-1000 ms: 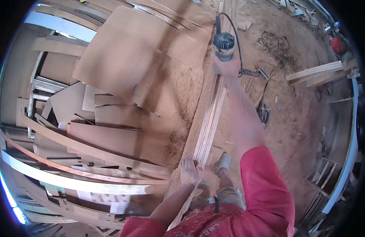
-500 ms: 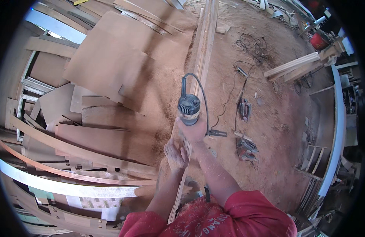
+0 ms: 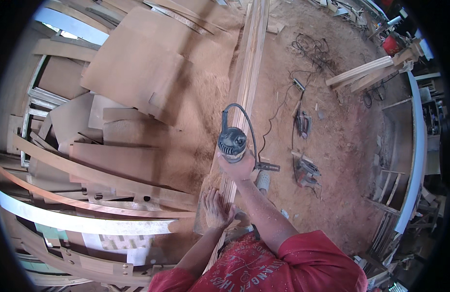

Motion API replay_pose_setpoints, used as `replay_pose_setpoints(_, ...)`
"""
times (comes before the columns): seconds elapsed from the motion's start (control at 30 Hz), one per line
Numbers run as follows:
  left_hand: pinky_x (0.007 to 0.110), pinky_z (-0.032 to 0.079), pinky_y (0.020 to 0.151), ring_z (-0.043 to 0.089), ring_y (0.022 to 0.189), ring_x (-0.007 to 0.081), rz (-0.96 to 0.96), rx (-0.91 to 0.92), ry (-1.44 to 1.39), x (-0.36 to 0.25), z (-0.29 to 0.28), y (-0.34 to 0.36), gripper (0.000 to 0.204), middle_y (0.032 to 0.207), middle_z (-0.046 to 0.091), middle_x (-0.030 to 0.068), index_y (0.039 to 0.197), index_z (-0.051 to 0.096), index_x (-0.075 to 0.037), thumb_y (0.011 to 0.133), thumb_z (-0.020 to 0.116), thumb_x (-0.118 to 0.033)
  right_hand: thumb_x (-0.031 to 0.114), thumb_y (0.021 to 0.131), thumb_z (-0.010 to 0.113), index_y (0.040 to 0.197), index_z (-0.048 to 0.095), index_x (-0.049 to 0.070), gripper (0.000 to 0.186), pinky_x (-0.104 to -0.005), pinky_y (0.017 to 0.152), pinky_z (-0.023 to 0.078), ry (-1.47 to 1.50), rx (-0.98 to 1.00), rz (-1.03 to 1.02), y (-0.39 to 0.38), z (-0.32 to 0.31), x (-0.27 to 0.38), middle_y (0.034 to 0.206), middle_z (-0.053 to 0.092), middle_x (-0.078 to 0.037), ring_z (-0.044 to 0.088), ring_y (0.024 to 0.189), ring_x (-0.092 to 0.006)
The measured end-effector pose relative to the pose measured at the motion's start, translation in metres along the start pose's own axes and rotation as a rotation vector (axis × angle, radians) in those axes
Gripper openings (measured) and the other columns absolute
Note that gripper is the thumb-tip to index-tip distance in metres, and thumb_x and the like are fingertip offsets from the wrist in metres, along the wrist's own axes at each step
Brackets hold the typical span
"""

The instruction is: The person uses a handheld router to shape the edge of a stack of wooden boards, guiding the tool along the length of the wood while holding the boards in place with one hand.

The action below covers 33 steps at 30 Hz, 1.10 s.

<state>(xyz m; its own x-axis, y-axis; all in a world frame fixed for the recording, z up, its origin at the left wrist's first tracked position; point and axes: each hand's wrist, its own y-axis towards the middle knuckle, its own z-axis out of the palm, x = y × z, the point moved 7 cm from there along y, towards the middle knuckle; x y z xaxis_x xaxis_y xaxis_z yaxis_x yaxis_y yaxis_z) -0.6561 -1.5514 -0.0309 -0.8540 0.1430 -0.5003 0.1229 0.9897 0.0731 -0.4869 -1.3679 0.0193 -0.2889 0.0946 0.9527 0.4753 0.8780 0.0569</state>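
Note:
A dark, dust-covered trim router (image 3: 232, 140) stands on a long wooden board (image 3: 251, 63) with grooves running along it. My right hand (image 3: 238, 168) is wrapped round the router's lower body, and its base and bit are hidden. From the top of the router a black cord loops over and down past my right wrist. My left hand (image 3: 216, 209) lies nearer to me on the board's left side, its fingers stretched out and holding nothing. Sawdust speckles both forearms.
Large brown sheets (image 3: 137, 58) and curved wood strips (image 3: 103, 170) lie to the left. Right of the board, tangled cords (image 3: 312, 53) and two power tools, one dark (image 3: 303, 124) and one grey-red (image 3: 307, 173), rest on the sawdust-covered floor. A shoe (image 3: 264, 181) shows beside my right forearm.
The router and my right hand have come slightly toward me along the board. My left hand has also moved nearer my body. A shoe has come into sight.

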Motion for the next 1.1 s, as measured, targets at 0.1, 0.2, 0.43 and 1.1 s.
replay_pose_setpoints(0.1,0.07,0.025,0.137,0.046,0.161,0.0483,-0.007,-0.008,0.008,0.0,0.001,-0.003,0.09,0.166,0.053,0.0294,0.16,0.045,0.004,0.09,0.082,-0.04,0.033,0.074,0.103,0.116,0.078,0.006,0.056,-0.0454,0.087,0.067,0.018,0.016,-0.018,0.007,-0.001,0.006,0.103,0.086,-0.018,0.087,0.1,-0.0368)
replay_pose_setpoints(0.2,0.07,0.025,0.137,0.046,0.161,0.0485,-0.014,-0.002,0.007,-0.002,0.004,-0.001,0.091,0.165,0.053,0.0293,0.16,0.046,0.004,0.089,0.083,-0.039,0.033,0.074,0.102,0.117,0.079,0.006,0.056,-0.0443,0.088,0.067,0.041,0.007,-0.026,0.026,0.002,-0.001,0.105,0.087,-0.018,0.087,0.101,-0.0354)
replay_pose_setpoints(0.43,0.069,0.03,0.135,0.051,0.158,0.0485,0.018,-0.041,0.04,-0.006,0.003,0.005,0.089,0.16,0.057,0.0308,0.159,0.05,0.008,0.096,0.077,-0.049,0.035,0.073,0.104,0.118,0.079,0.003,0.061,-0.0445,0.091,0.068,0.049,-0.015,-0.033,0.093,0.019,-0.03,0.106,0.087,-0.019,0.087,0.102,-0.0353)
replay_pose_setpoints(1.1,0.07,0.028,0.136,0.049,0.158,0.0503,-0.035,0.007,-0.032,-0.004,0.002,0.006,0.093,0.162,0.055,0.0339,0.159,0.049,0.011,0.09,0.08,-0.043,0.043,0.079,0.102,0.123,0.081,0.0,0.065,-0.0454,0.095,0.066,0.016,0.024,0.111,0.136,0.024,-0.02,0.112,0.088,-0.02,0.086,0.108,-0.0306)
